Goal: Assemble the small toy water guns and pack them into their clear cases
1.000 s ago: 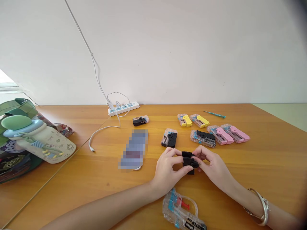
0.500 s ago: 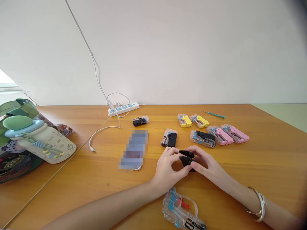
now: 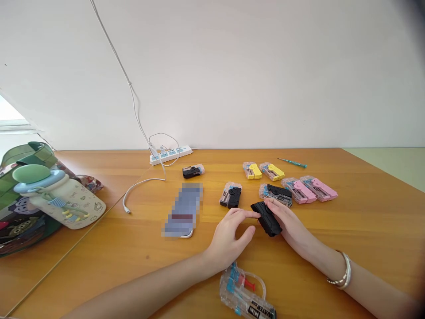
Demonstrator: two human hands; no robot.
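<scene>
My right hand (image 3: 290, 223) grips a black plastic water-gun cover (image 3: 269, 223) from its right side, holding it tilted above the table. My left hand (image 3: 226, 241) is on the other side, its index finger touching the cover's left edge while the thumb stands apart from it. Close below my left wrist lies a clear mini water gun (image 3: 245, 294) with blue inner parts and a red trigger. Just beyond the hands are a black-and-clear folded water gun (image 3: 231, 195) and another black one (image 3: 278, 194), partly hidden by my right fingers.
Two yellow water guns (image 3: 253, 171) and two pink ones (image 3: 300, 191) lie farther back, near a teal screwdriver (image 3: 292, 163). Left of the hands are a phone (image 3: 184, 210), a white cable (image 3: 141, 180) and a power strip (image 3: 171, 154). A bottle (image 3: 73, 201) leans at far left.
The black cover has turned so its long face shows. My left thumb has come off it, and my right hand now holds it alone. The view has shifted slightly.
</scene>
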